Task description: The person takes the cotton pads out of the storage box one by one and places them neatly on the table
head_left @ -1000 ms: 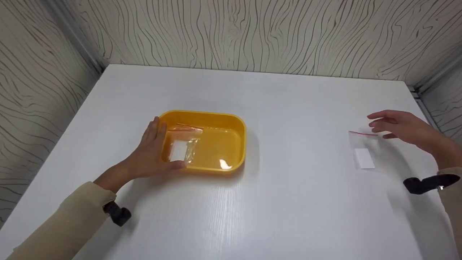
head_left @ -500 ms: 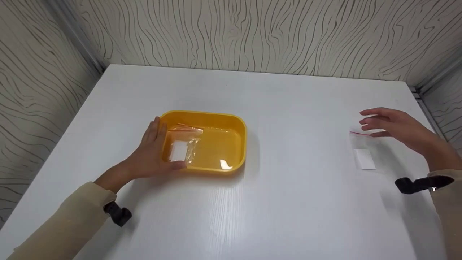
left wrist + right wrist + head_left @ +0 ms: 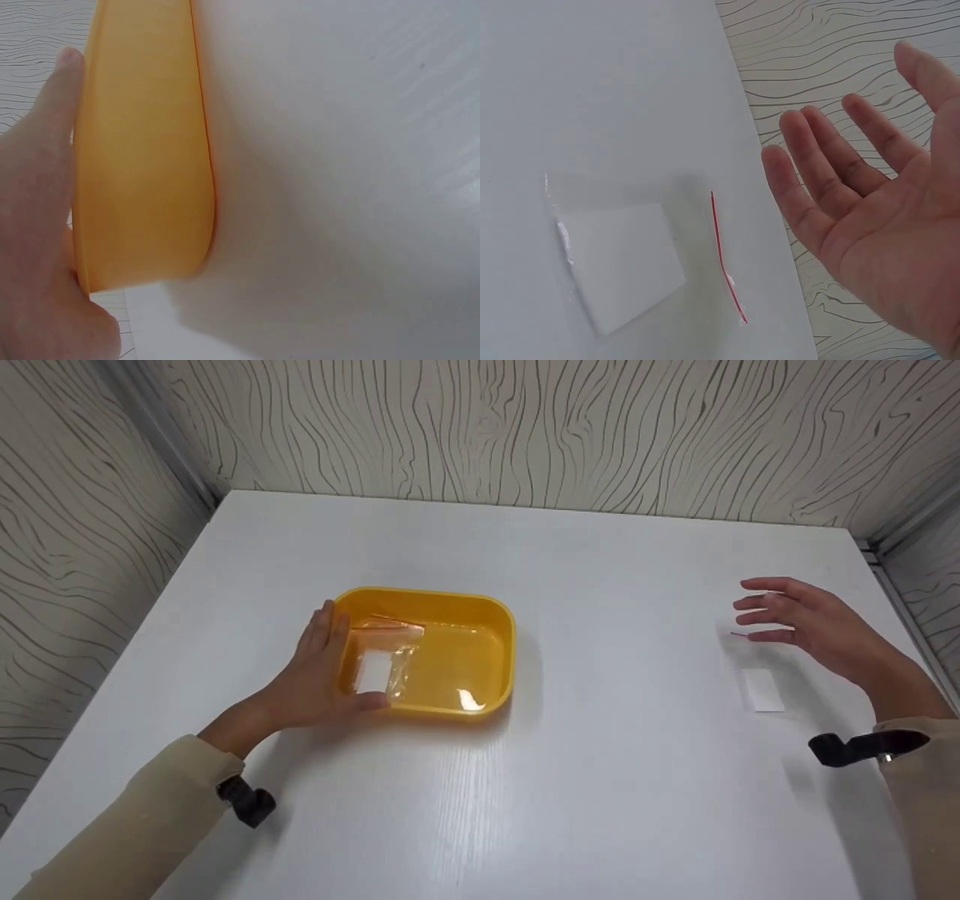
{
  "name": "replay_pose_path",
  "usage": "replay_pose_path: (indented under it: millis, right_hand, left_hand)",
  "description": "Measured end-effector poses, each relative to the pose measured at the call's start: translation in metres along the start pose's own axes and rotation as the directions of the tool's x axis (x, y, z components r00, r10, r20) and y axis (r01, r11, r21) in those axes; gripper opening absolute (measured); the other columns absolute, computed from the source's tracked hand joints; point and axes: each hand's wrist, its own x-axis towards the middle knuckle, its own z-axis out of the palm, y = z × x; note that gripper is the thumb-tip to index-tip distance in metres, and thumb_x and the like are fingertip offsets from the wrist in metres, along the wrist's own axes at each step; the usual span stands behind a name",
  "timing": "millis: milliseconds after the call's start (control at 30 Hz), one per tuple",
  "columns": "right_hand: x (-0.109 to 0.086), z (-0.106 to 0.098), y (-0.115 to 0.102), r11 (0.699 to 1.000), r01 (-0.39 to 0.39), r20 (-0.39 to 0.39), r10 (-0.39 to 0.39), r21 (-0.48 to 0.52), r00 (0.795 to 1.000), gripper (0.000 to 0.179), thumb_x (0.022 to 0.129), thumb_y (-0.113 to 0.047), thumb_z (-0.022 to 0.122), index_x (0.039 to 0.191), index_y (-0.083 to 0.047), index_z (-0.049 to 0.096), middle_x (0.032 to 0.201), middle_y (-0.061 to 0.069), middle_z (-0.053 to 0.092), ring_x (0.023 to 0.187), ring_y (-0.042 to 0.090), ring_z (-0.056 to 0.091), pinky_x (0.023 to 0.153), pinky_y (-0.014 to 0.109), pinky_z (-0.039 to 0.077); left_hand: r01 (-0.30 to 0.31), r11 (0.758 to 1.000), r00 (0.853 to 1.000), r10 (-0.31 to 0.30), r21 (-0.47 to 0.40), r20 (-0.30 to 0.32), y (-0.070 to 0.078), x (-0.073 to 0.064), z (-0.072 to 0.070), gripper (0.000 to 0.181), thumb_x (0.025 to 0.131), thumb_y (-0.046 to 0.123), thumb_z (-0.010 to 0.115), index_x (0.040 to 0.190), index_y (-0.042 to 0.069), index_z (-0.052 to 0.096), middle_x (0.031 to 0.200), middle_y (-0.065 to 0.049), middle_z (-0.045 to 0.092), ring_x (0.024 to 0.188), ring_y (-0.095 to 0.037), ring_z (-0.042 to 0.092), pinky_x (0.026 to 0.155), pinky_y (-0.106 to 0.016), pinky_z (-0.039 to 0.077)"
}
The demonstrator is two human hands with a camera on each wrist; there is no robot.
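A yellow plastic tray (image 3: 442, 711) sits left of centre on the white table. My left hand (image 3: 311, 682) grips the tray's left end, thumb along the front rim and fingers up the left side. Inside the tray lie clear zip bags (image 3: 373, 671) with red seal strips and a white card showing through. My right hand (image 3: 810, 630) is raised at the right, fingers loosely spread, holding nothing. Just below its fingers, another clear zip bag (image 3: 630, 259) lies on the table, a white card in it. The right wrist view shows its red strip near the fingertips.
The white table (image 3: 600, 720) spreads around the tray and between the hands. Behind it stands a wall (image 3: 525, 435) with a wood-grain pattern, and similar panels flank both sides. A black wrist camera (image 3: 862, 748) is strapped over the right sleeve.
My right hand has shifted slightly left and back over the seal end of the loose bag, its fingers spreading. My left hand and the tray have stayed in place.
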Motion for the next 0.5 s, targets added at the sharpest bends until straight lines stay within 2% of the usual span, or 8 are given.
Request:
replay_pose_path:
  millis: [167,300,500]
  right_hand:
    - [0.0012,0.0025,0.0014,0.994,0.017,0.045,-0.021,0.106,0.999,0.041,0.109,-0.008,0.046,0.149,-0.008,0.046,0.13,0.004,0.061,0.113,0.016,0.068,0.091,0.025,0.056]
    - [0.0035,0.0055,0.0008,0.988,0.026,0.072,-0.038,0.155,0.997,0.042,0.108,-0.004,0.046,0.15,-0.007,0.045,0.131,0.006,0.059,0.115,0.018,0.067,0.092,0.027,0.056]
    - [0.0064,0.0098,-0.0007,0.985,0.071,0.118,-0.09,0.156,0.989,0.043,0.108,-0.001,0.044,0.151,-0.005,0.044,0.133,0.008,0.058,0.117,0.017,0.064,0.093,0.027,0.055]
  left_hand:
    - [-0.001,1.0,1.0,0.001,-0.001,-0.001,0.0002,0.0009,-0.0003,0.135,0.082,0.066,0.073,0.159,-0.001,-0.014,0.164,-0.026,-0.024,0.151,-0.047,-0.015,0.117,-0.07,0.012]
    - [-0.001,1.0,1.0,0.001,0.0,-0.005,0.0007,0.001,-0.0001,0.135,0.081,0.067,0.073,0.159,-0.002,-0.013,0.164,-0.025,-0.023,0.152,-0.047,-0.014,0.117,-0.07,0.012]
    - [0.002,1.0,1.0,-0.002,0.001,-0.008,0.0023,-0.0001,-0.0004,0.132,0.082,0.062,0.075,0.159,-0.002,-0.011,0.164,-0.026,-0.022,0.152,-0.048,-0.014,0.117,-0.07,0.012]
